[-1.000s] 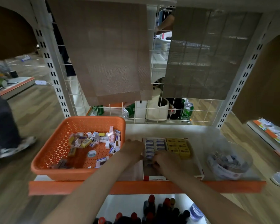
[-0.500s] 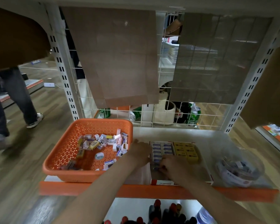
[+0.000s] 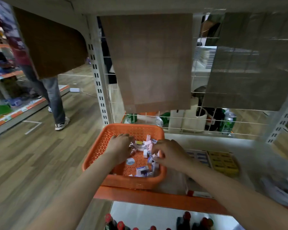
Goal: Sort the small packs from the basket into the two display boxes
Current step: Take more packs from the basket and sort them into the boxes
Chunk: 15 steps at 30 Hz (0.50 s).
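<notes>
Now down in the basket (image 3: pixel 135 180): left hand (image 3: pixel 121 146) curled over the packs (image 3: pixel 148 144), grip unclear; right hand (image 3: pixel 170 155) seemingly pinching one; display boxes (image 3: pixel 226 170) just beside, rightward, nearer that hand.

The small packs (image 3: pixel 142 170) lie in the basket (image 3: pixel 136 180), the display boxes (image 3: pixel 223 161) sit just right of it, cans (image 3: pixel 228 123) stand behind it, and bottles (image 3: pixel 186 219) stand lower down in front of it

A person in jeans (image 3: pixel 54 98) stands far left. A green can (image 3: pixel 227 126) sits far right. Red-capped bottles (image 3: pixel 184 221) stand nearest, below.
</notes>
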Tool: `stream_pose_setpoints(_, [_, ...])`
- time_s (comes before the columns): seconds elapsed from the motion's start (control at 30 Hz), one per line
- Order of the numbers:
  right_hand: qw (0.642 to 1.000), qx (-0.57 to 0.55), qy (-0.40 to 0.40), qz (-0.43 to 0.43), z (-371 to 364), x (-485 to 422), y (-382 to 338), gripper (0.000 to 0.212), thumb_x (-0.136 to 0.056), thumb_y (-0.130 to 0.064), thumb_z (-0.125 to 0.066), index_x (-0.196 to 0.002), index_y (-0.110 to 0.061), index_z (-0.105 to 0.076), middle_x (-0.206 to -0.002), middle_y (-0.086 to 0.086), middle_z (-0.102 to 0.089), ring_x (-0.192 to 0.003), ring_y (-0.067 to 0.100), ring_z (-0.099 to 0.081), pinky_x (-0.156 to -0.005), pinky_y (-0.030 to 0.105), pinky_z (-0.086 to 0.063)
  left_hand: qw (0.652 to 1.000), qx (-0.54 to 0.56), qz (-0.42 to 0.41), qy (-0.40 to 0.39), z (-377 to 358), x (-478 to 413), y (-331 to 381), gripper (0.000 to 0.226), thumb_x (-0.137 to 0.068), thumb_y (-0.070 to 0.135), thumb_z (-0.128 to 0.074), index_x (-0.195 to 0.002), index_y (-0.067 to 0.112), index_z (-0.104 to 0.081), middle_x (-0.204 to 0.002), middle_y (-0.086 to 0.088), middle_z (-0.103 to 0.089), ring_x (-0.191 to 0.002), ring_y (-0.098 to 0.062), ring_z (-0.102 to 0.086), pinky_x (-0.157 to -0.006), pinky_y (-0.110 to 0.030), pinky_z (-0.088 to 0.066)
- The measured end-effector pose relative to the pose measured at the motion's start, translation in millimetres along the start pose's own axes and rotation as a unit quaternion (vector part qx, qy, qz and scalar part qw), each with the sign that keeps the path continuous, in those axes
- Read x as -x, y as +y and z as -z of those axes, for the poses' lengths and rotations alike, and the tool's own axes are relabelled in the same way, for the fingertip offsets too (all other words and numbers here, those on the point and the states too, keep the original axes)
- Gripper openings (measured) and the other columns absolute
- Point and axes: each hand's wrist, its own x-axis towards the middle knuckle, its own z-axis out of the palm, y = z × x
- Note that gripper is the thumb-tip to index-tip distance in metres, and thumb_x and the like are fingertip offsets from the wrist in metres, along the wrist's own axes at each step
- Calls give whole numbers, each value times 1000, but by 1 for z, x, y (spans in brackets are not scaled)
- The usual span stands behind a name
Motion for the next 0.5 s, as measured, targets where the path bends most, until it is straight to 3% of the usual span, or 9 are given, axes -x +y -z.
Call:
stream_pose_setpoints(0.1, [997, 55, -54, 23, -18, -21, -14, 24, -79, -17, -65, -102, -22, -69, -108, 1, -65, -106, 18, -54, -90, 28, -38, 999, -14, 30, -26, -3, 13, -26, 31, -95, 23, -45, -124, 25, -53, -129, 0, -54, -122, -21, -48, -95, -30, -35])
stream_pose_setpoints(0.27, [988, 78, -135, 10, -46, -40, -27, 32, -81, -12, -65, -113, -20, -65, -113, 4, -64, -112, 24, -54, -101, 36, -37, 998, -3, 51, -38, -6, 24, -48, 43, -93, 15, -46, -134, 31, -47, -133, 3, -52, -121, -20, -51, -91, -29, -42])
stream_pose_setpoints(0.37, [976, 114, -183, -3, -58, -45, -33, 36, -82, -3, -59, -114, -17, -65, -119, 10, -62, -114, 30, -53, -95, 35, -43, 996, -3, 58, -65, -11, 23, -57, 45, -90, 12, -47, -132, 29, -50, -129, 1, -52, -117, -21, -53, -86, -33, -46])
stream_pose_setpoints(0.5, [973, 108, -203, -10, -62, -48, -34, 33, -80, 3, -57, -107, -12, -67, -110, 11, -65, -104, 30, -60, -86, 36, -51, 994, -15, 66, -87, -18, 20, -63, 48, -89, 7, -48, -133, 26, -48, -124, -2, -55, -114, -24, -55, -82, -36, -48])
